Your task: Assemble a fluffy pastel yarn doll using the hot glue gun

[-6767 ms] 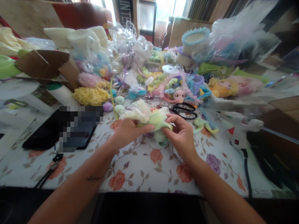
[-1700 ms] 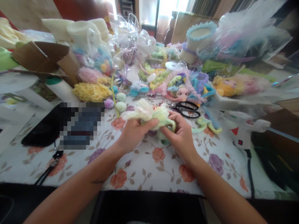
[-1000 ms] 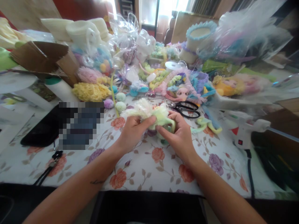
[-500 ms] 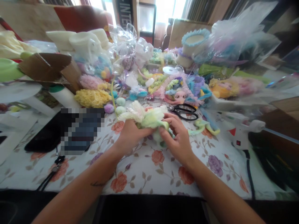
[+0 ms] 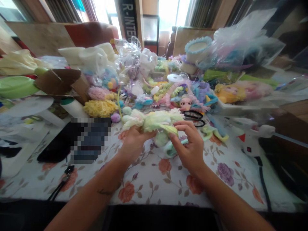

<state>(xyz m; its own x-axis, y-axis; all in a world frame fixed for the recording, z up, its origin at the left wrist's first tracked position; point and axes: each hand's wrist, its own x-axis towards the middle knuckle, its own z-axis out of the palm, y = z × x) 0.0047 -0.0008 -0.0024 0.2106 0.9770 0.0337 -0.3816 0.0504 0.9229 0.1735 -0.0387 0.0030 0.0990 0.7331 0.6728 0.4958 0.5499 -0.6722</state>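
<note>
A soft, pale yellow-green fluffy craft piece [image 5: 156, 123] with cream frilly ends is held above the flowered tablecloth. My left hand [image 5: 133, 141] is closed around its left underside, the fingers mostly hidden beneath it. With thumb and index finger, my right hand [image 5: 189, 141] pinches a yellow-green strip [image 5: 172, 130] at the piece's right end. Under it, between the hands, hangs a pale green fuzzy ball [image 5: 161, 140]. A mint-green band [image 5: 171, 151] loops below the right fingers. Just behind my right hand lie black-handled scissors [image 5: 198, 122], partly covered.
To the left lie a black phone [image 5: 54, 144], a thread cone [image 5: 73, 107] and a cardboard box [image 5: 60, 85]. A white glue gun [image 5: 252, 134] stands at the right with its cord. Coloured yarn, pompoms, a doll head [image 5: 186, 103] and plastic bags [image 5: 243, 41] crowd the back.
My right hand has shifted slightly right, drawing the strip outward, and the piece looks more spread. The mint-green band now shows more. The camera view has tilted up a little.
</note>
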